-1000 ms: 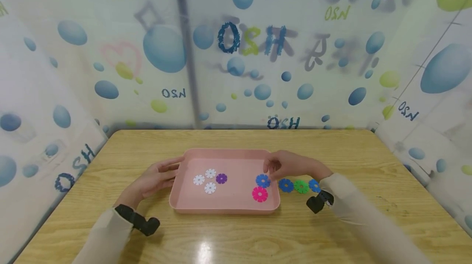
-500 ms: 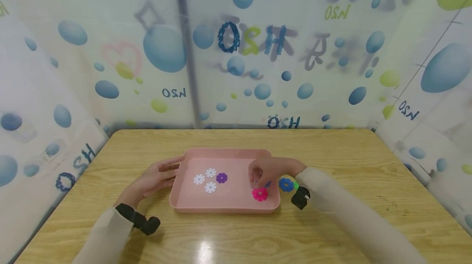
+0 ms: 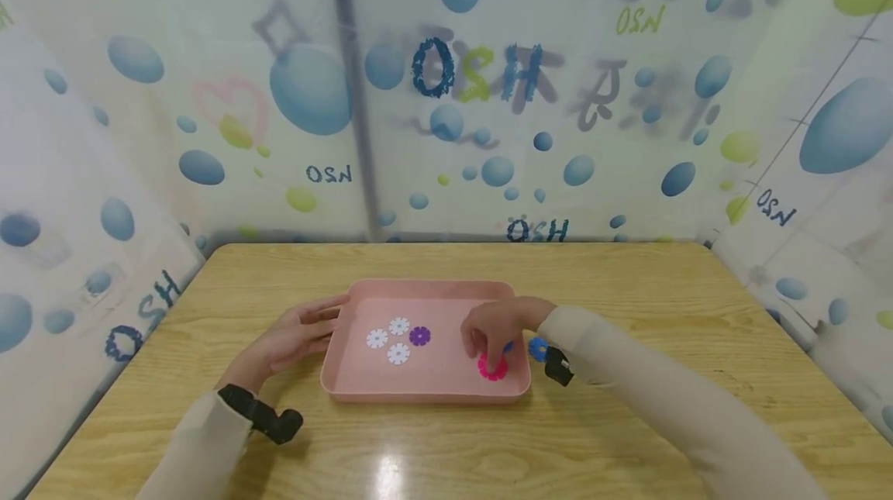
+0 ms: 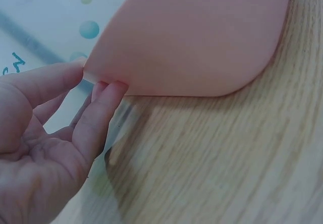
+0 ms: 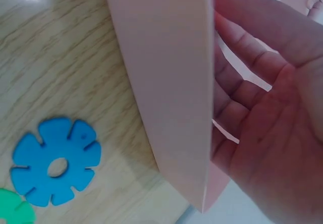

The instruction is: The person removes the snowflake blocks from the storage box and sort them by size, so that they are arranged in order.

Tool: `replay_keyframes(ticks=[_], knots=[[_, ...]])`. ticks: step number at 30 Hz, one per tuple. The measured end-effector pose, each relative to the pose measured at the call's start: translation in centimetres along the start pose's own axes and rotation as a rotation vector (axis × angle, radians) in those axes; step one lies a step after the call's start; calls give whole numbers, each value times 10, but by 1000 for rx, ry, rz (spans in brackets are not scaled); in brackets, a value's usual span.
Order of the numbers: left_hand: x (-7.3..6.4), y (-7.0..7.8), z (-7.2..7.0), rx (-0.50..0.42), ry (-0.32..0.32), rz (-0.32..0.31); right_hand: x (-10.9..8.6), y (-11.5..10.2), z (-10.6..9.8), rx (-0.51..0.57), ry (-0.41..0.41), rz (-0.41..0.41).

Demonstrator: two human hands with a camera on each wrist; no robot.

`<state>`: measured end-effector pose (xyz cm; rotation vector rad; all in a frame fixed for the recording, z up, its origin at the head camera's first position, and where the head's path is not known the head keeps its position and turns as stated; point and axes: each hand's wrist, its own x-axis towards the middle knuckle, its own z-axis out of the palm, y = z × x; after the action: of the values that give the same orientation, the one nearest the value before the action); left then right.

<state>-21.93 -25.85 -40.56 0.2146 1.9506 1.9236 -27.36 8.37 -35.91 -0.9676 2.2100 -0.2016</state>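
My left hand [image 3: 298,341] is at the left wall of the pink tray [image 3: 432,399], extended fingertips touching the wall near its far corner in the left wrist view. My right hand [image 3: 494,325] reaches over the right wall into the tray. One digit points down onto a magenta notched flower-shaped disc [image 3: 493,370], and the other fingers hang beside it, spread from that digit. A blue notched disc [image 3: 508,346] lies partly hidden under this hand. In the right wrist view the tray wall hides the fingertips. Several white discs [image 3: 398,353] and a purple disc [image 3: 419,336] lie flat at left.
On the wooden table [image 3: 279,465] right of the tray lies another blue disc [image 5: 55,161], with a green disc [image 5: 15,209] next to it in the right wrist view. A patterned curtain [image 3: 446,190] stands behind the table.
My right hand has moved left and down from the tray's right edge, over the blue disc to the magenta one. My left hand has stayed at the tray's left wall.
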Motion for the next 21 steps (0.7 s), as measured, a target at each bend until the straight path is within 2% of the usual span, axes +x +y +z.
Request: replay_keyframes(ticks=[13, 21], knots=[[0, -1, -1, -2, -17, 16, 0, -3, 2, -32, -92, 24], [0, 0, 0, 2, -27, 22, -1, -8, 5, -104, -53, 16]])
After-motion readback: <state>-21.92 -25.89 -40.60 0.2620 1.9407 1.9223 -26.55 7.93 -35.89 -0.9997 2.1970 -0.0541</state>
